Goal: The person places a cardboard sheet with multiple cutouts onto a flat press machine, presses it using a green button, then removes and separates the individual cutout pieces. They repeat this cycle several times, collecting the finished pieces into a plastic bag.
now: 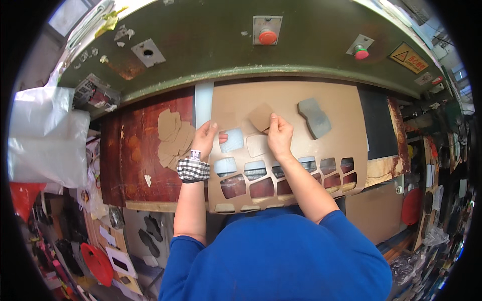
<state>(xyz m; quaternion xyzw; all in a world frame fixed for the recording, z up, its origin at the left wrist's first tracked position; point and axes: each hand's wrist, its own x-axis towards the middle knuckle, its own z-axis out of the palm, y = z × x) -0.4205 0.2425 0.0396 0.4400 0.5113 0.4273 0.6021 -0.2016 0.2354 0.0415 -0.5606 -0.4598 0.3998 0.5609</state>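
Note:
A large brown sheet (286,93), punched with rows of rounded four-sided holes, lies over the work surface and droops at its near edge. My left hand (202,139) grips the sheet's left edge; a fingertip beneath it shows through one hole. Pinched between the thumb and fingers of my right hand (280,134) is a brown cut-out piece (261,116), tilted above the sheet. Below that piece, a cut outline (257,145) is visible in the sheet. To the right of my right hand, a grey-green cutting die (315,118) with a notched side rests on the sheet.
Loose brown cut-outs (173,135) are heaped on the worn red board (133,150) at left. Behind the sheet stands a green machine beam (211,50) with a red push button (267,36). A black board (376,120) lies right; a plastic bag (47,135) hangs far left.

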